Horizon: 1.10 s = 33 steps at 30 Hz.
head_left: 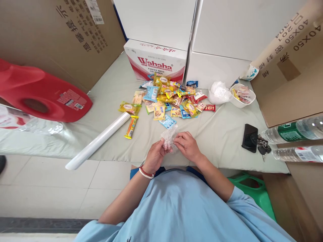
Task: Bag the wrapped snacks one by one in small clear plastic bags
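Observation:
Crumpled clear plastic film, perhaps a thin bag, is between my hands near the table's front edge. My left hand is closed around its lower left side, with the palm partly hidden. From the right, my right hand pinches the film's edge between thumb and fingers. Just beyond lies a blue snack packet, close to the film's top. Behind it spreads a pile of wrapped snacks in yellow, blue, red and cream. A yellow-orange snack bar rests left of my hands, beside a white plastic roll.
A Wahaha carton and white boxes stand behind the pile. At right are a bowl with packets, a bunched plastic bag, a black phone, keys and water bottles. A red jug lies left.

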Each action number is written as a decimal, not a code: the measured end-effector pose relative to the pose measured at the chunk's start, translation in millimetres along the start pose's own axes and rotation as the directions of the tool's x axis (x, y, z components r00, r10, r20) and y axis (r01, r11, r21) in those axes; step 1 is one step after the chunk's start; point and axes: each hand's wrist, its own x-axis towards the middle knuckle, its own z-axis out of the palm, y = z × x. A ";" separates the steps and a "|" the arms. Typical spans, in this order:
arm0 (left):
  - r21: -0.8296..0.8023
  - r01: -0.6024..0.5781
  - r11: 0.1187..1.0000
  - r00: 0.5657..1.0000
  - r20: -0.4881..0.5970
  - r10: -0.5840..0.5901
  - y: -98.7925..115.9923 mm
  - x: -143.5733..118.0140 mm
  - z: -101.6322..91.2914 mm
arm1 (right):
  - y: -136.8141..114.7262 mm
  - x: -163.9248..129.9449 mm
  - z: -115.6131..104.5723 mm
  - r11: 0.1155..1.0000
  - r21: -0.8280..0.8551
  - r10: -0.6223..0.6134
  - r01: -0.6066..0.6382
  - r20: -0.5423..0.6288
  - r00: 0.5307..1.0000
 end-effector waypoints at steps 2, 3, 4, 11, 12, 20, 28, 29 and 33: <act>-0.007 -0.040 0.999 0.999 -0.036 0.040 5.8 -1.8 -6.5 | 2.6 5.5 2.9 0.995 0.086 0.044 -0.042 -0.025 0.999; 0.000 -0.060 0.998 0.997 -0.054 0.060 8.8 -2.7 -11.8 | 4.8 5.7 0.9 0.983 0.164 0.095 -0.087 -0.046 0.994; 0.010 -0.074 0.997 0.995 -0.070 0.075 11.4 -3.6 -18.0 | 7.4 4.5 -3.0 0.954 0.264 0.167 -0.144 -0.067 0.984; -0.150 0.028 0.988 0.973 -0.223 -0.061 12.1 -0.3 -58.0 | 33.1 -25.4 -43.1 0.259 0.845 0.674 -0.468 0.189 0.714; -0.180 0.058 0.982 0.969 -0.226 -0.099 11.6 1.6 -61.1 | 37.3 -31.4 -45.9 0.205 0.846 0.690 -0.493 0.232 0.686; -0.109 0.177 0.978 0.968 -0.160 -0.193 14.2 11.6 -67.3 | 36.4 -61.3 -58.1 0.915 0.115 0.392 -0.388 -0.015 0.920; -0.070 0.154 0.986 0.955 -0.247 -0.167 22.3 12.9 -60.8 | 4.2 -43.5 -40.3 0.984 -0.135 -0.073 0.119 0.307 0.949; -0.052 0.098 0.994 0.948 -0.300 -0.110 22.6 10.9 -60.6 | 3.3 -42.4 -36.3 0.990 -0.119 -0.049 0.082 0.258 0.965; 0.218 -0.119 0.969 0.843 -0.493 0.214 14.2 -10.7 -55.9 | -5.5 -41.0 -28.4 0.994 -0.046 0.097 -0.095 0.048 0.994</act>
